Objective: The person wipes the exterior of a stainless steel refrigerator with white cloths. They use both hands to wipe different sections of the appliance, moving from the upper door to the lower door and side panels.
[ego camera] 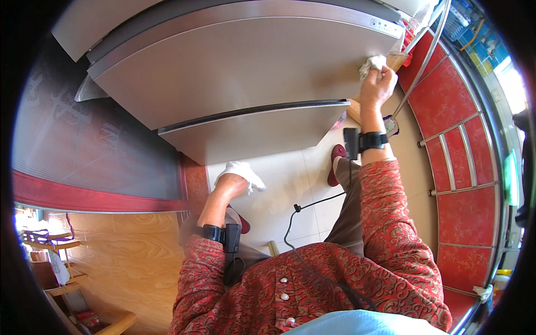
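Before me stands a refrigerator with a large metallic door (pixel 234 63) above a lower drawer front (pixel 259 130). My right hand (pixel 379 83) grips a crumpled white cloth (pixel 372 66) against the right edge of the large door, below a small panel of printed symbols. Lower down on the left, my left hand (pixel 233 184) is bent at the wrist, with another white cloth (pixel 243 169) draped over and around its fingers. That cloth hangs over the tiled floor, near the drawer's lower edge. The fingers of my left hand are hidden by it.
Red cabinets (pixel 465 213) line the right side, with a metal pole (pixel 418 75) slanting beside them. A dark cable (pixel 289 226) hangs before my body. At left are a dark translucent curtain or screen (pixel 104 146) with a red border and a wooden floor (pixel 130 259). My feet stand on pale tiles (pixel 284 201).
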Tool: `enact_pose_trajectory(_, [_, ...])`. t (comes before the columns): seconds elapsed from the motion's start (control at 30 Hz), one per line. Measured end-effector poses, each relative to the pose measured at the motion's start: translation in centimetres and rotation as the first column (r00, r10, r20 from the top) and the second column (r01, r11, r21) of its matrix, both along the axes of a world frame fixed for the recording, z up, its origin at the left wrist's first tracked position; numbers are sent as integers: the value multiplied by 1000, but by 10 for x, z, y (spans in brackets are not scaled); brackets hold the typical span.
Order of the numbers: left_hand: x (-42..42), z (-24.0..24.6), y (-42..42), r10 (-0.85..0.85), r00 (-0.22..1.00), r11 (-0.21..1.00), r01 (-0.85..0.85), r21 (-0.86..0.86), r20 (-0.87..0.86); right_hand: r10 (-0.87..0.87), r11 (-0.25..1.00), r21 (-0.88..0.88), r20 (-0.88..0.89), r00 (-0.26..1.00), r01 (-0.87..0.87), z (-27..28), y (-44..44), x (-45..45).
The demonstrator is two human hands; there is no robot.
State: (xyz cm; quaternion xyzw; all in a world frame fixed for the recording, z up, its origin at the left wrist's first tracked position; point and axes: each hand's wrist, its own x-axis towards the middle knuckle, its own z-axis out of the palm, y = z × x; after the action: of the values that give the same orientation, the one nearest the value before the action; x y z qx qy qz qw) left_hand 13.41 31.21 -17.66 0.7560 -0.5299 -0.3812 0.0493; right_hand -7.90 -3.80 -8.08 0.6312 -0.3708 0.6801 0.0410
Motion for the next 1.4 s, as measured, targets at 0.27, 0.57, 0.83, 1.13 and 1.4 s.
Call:
enact_pose_trajectory(0.27, [-3,4,15,13,1000,970,-15,-241,-10,318,521,851,-264,911,65,-140,40,-14])
enact_pose_trajectory(0.57, [-1,1,15,-23,999,980,29,-198,31,342,845,360,203,917,-395,18,51,0])
enact_pose_trajectory(0.83, [-1,8,12,68,997,987,-73,-144,-43,239,949,257,-207,949,-183,-77,64,35])
enact_pose_trajectory(1.13, [-1,7,21,88,995,976,-97,-194,-55,355,774,605,-171,919,-187,-101,72,-15])
enact_pose_trajectory(1.4, [0,12,13,20,997,996,-13,-93,68,183,965,207,-81,980,-163,-50,51,39])
